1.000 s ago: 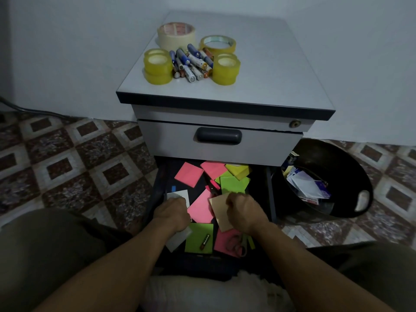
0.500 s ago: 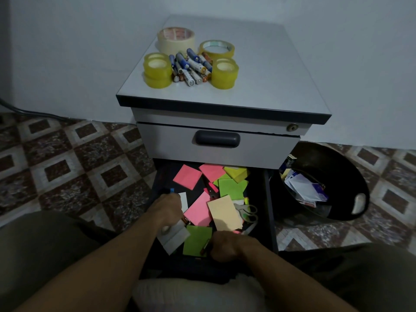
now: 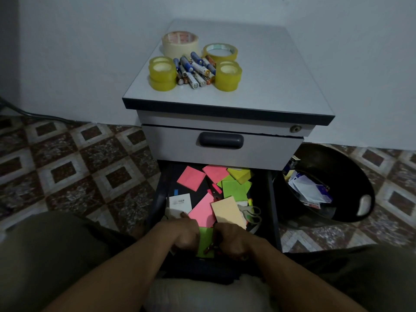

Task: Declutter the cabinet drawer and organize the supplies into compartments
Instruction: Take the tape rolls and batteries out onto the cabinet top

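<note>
Sticky pad (image 3: 206, 238), green, flat at the near end of the open drawer (image 3: 271, 199), lying between left hand (image 3: 186, 233) and right hand (image 3: 231, 242); both knuckles-up and curled, hold on anything not discernible. Small reddish stick (image 3: 209, 249) on its near corner, slanting toward the right hand, the closer one. Beyond, pink notes (image 3: 191, 177), a tan pad (image 3: 227, 212), scissors (image 3: 251, 213) strewn loose

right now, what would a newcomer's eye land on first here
The neon sticky notes scattered in the open drawer stand out most, with the left hand and right hand at its near end. On the cabinet top tape rolls ring a pile of batteries, and a black bin of paper scraps sits on the floor at the right.
</note>
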Demonstrator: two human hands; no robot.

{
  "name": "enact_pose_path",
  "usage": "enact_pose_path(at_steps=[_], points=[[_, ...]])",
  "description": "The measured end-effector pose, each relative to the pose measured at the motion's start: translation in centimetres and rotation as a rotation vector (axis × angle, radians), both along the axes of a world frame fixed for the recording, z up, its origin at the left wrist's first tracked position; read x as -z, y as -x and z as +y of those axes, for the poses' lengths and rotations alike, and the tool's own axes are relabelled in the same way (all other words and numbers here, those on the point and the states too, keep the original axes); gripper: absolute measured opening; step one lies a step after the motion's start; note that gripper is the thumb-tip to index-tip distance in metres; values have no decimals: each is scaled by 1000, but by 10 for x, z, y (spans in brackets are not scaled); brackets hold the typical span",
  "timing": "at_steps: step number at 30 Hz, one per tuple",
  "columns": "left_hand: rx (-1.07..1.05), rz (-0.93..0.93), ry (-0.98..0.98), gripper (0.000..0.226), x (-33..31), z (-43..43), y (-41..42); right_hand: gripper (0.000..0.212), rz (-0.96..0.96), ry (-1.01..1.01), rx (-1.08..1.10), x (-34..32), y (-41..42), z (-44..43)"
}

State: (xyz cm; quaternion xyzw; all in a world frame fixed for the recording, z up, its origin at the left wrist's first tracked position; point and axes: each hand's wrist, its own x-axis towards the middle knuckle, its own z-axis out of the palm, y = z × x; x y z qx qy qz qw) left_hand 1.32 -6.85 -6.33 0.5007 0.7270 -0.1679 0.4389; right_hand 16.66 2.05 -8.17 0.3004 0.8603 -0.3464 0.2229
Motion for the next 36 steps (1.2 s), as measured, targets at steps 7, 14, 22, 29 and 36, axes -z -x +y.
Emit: enact_pose_path(at_steps=[7, 14, 22, 29, 36], points=[[-40, 33, -24, 34, -2, -4, -14, 26, 149, -98, -88, 6, 0, -11], [-10, -4, -112, 37, 3, -3, -25, 30, 121, -128, -89, 11, -6, -13], [22, 93, -21, 36, 2, 2, -33, 61, 109, -339, -96, 17, -2, -9], [-5, -56, -74, 33, 3, 1, -34, 37, 168, -268, 7, 12, 3, -3], [71, -63, 11, 34, -2, 6, -37, 43, 172, -218, 44, 12, 1, -2]])
